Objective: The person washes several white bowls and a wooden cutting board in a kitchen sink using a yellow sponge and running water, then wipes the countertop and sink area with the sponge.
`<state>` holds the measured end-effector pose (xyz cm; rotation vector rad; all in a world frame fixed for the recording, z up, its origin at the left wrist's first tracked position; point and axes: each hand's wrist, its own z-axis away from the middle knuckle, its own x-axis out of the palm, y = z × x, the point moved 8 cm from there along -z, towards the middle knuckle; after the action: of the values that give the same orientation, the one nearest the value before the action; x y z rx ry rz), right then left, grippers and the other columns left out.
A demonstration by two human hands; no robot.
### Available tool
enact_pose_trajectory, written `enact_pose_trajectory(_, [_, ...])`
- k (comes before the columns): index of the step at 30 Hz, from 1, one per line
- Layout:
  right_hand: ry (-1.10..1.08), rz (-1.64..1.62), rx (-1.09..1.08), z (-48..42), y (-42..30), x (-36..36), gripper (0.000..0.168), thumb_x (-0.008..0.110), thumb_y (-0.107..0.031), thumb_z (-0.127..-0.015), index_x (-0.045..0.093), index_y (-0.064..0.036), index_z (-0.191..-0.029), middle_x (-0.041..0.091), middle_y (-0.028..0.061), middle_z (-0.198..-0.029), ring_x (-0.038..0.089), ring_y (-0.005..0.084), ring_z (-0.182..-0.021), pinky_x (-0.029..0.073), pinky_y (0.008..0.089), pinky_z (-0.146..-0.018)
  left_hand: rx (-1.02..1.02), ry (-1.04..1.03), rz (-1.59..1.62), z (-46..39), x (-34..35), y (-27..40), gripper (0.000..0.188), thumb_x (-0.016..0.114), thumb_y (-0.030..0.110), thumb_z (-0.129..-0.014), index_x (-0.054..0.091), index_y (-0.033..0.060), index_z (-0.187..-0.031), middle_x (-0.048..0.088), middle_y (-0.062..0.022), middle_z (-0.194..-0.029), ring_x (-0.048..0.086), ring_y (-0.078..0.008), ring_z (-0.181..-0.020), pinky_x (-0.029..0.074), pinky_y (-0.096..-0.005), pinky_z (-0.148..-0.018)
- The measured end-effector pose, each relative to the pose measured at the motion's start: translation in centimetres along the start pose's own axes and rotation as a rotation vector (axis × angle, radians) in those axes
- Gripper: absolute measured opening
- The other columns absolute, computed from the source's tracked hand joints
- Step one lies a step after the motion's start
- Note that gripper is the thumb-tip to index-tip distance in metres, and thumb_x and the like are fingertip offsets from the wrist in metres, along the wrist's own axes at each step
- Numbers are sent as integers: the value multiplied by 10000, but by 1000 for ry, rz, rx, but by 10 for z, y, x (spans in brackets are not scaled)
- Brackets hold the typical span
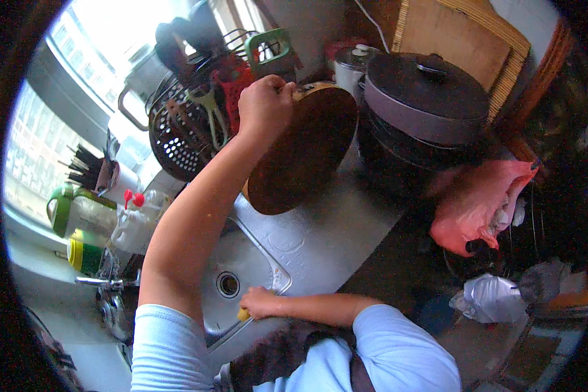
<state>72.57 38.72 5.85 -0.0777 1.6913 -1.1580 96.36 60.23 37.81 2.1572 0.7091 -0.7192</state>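
My left hand [266,105] grips the upper rim of a thick round chopping board [304,152], apparently wooden. The board is tilted up on edge, its broad dark face turned towards me and its lower edge by the steel countertop [318,240]. Whether that edge rests on the steel, I cannot tell. Down at the near rim of the sink [247,259], my right hand [259,302] is closed around a yellow sponge [243,314], mostly hidden by the fingers. A round drain [228,284] lies just left of that hand.
Right of the board stands a lidded pan [424,98]. A perforated metal basket [176,142] of utensils is behind my left forearm. Bottles [132,230] and a faucet [105,281] line the window side. A red plastic bag [475,206] lies at right.
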Motion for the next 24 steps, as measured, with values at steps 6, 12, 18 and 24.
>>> enact_pose_trajectory(6, [24,39,-7,21,20,-26,165,518,-173,-644,597,-118,-778,576,58,-803,505,266,-805,425,394,-661,79,2,-116,-38,54,26,208,567,246,-722,604,41,-721,581,-165,-713,562,-326,-707,438,-385,-635])
enact_pose_trajectory(12, [25,-5,-15,17,33,-26,163,522,-180,-645,591,-114,-777,577,63,-804,511,269,-806,431,398,-664,60,-98,-233,-77,72,0,229,529,270,-736,601,81,-844,590,-158,-804,559,-323,-782,440,-398,-697])
enact_pose_trajectory(18, [-5,-85,50,-2,39,-17,189,532,-193,-647,590,-121,-812,573,69,-834,516,279,-815,437,403,-673,263,-110,-192,-72,67,1,317,551,242,-702,545,80,-975,562,-164,-899,541,-328,-826,435,-407,-712])
enact_pose_trajectory(24, [-28,-103,99,-21,41,-13,214,526,-184,-663,598,-140,-859,566,60,-885,513,273,-828,429,390,-710,480,-39,-76,-36,47,-14,406,620,164,-678,496,76,-1055,522,-137,-1035,520,-313,-919,430,-356,-780])
